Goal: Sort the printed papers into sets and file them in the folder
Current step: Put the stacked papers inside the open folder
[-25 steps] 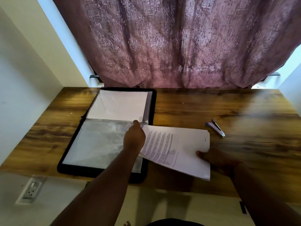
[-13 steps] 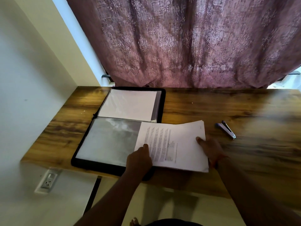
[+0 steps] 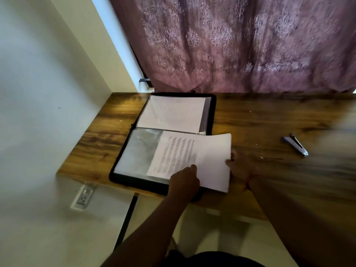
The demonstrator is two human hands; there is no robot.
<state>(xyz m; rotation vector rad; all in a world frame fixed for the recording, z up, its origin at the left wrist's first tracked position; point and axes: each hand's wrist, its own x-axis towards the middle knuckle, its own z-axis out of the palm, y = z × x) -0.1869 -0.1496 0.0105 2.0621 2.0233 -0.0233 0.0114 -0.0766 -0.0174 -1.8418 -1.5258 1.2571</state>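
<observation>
A black zip folder (image 3: 213, 112) lies open on the wooden desk, with a white sheet (image 3: 173, 112) in its far half and a clear plastic sleeve (image 3: 137, 151) in its near half. A stack of printed papers (image 3: 192, 155) lies across the sleeve's right part and sticks out past the folder's right edge. My left hand (image 3: 184, 182) pinches the stack at its near edge, thumb on top. My right hand (image 3: 238, 168) holds the stack's right edge, its fingers mostly hidden under the paper.
A small blue and silver stapler (image 3: 294, 144) lies on the desk (image 3: 269, 120) to the right. A purple curtain (image 3: 240, 45) hangs behind the desk, a white wall closes the left side, and a wall outlet (image 3: 83, 197) sits below the desk's near edge.
The paper stack has moved left onto the folder's clear sleeve. My left hand came down from the folder's middle to the stack's near edge. My head has turned left.
</observation>
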